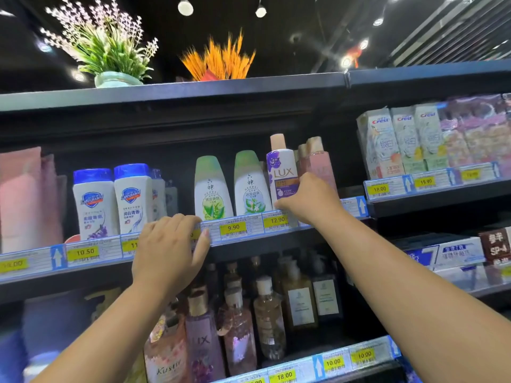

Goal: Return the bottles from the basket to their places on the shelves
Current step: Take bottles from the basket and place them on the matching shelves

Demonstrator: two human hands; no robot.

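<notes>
A white and purple LUX bottle [282, 172] with a peach cap stands upright on the upper shelf [243, 230], right of two green-topped white bottles [213, 189]. My right hand [309, 200] is wrapped around the lower part of the LUX bottle. Behind it stands a pink bottle [318, 158]. My left hand [168, 250] rests on the shelf's front edge over the price tags, fingers bent, holding nothing. The basket is out of view.
Two blue-capped Safeguard bottles [113, 200] stand at the left of the same shelf. Toothpaste boxes [401, 139] fill the right unit. The lower shelf [331, 363] holds several pump and perfume-style bottles. Potted artificial plants [110, 51] sit on top.
</notes>
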